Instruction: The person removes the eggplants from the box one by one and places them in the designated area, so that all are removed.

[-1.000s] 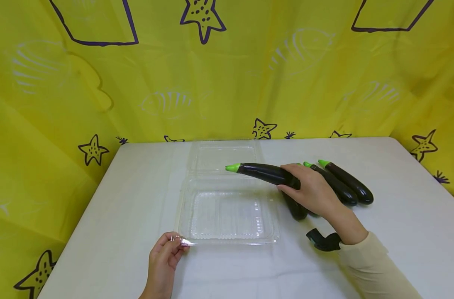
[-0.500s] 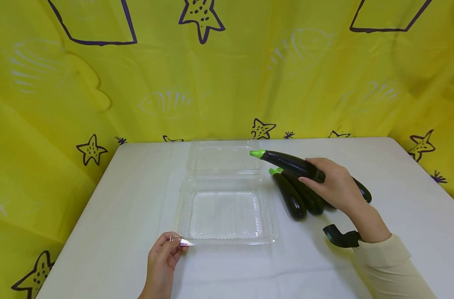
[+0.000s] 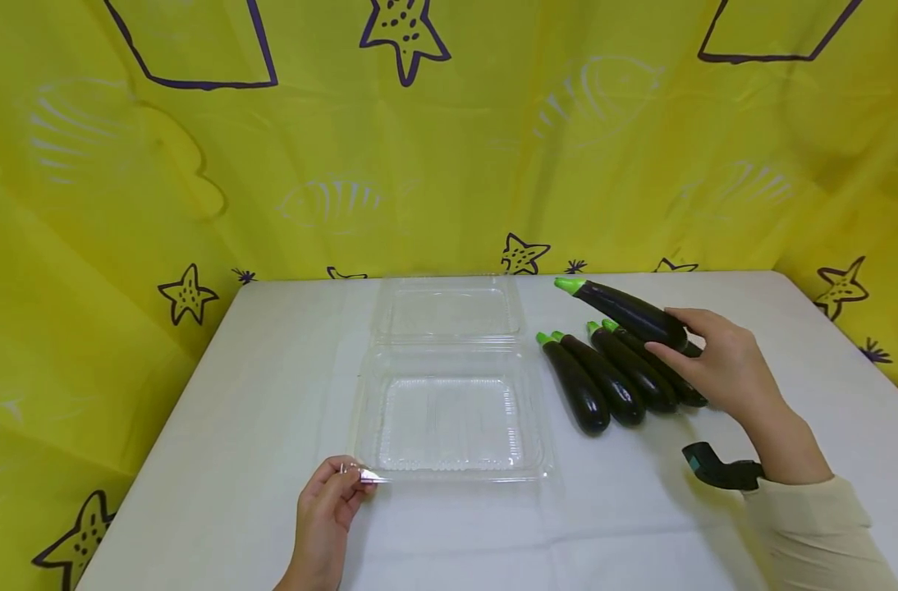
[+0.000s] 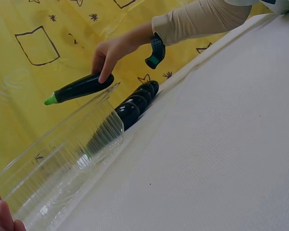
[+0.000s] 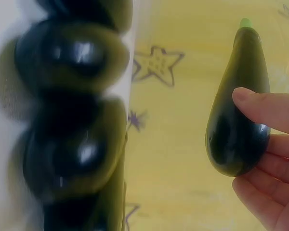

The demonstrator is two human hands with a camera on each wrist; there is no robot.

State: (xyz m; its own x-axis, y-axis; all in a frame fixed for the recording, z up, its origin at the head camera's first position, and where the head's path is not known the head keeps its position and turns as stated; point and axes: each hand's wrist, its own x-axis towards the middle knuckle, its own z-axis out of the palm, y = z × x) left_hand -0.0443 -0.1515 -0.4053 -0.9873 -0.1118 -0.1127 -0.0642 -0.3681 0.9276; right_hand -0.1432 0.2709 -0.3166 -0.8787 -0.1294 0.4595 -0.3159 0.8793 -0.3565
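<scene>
My right hand (image 3: 733, 369) grips a dark eggplant (image 3: 629, 313) by its thick end. Its green stem points left and slightly up, over the row of several eggplants (image 3: 582, 382) lying on the table. The right wrist view shows the thumb across the held eggplant (image 5: 229, 134) and the fingers behind it. With its thumb and fingers, my left hand (image 3: 327, 509) pinches the near left corner of a clear plastic clamshell container (image 3: 456, 474). The lid (image 3: 449, 310) lies folded back, and nothing lies inside. In the left wrist view, only fingertips (image 4: 5, 216) show at the container's edge.
The container and eggplants rest on a white table (image 3: 220, 427). A yellow patterned curtain (image 3: 449, 164) hangs behind and along both sides. A black band (image 3: 722, 472) sits on the right wrist.
My right hand has moved right with the eggplant, away from above the container to over the eggplant row. The left hand stays at the container's corner.
</scene>
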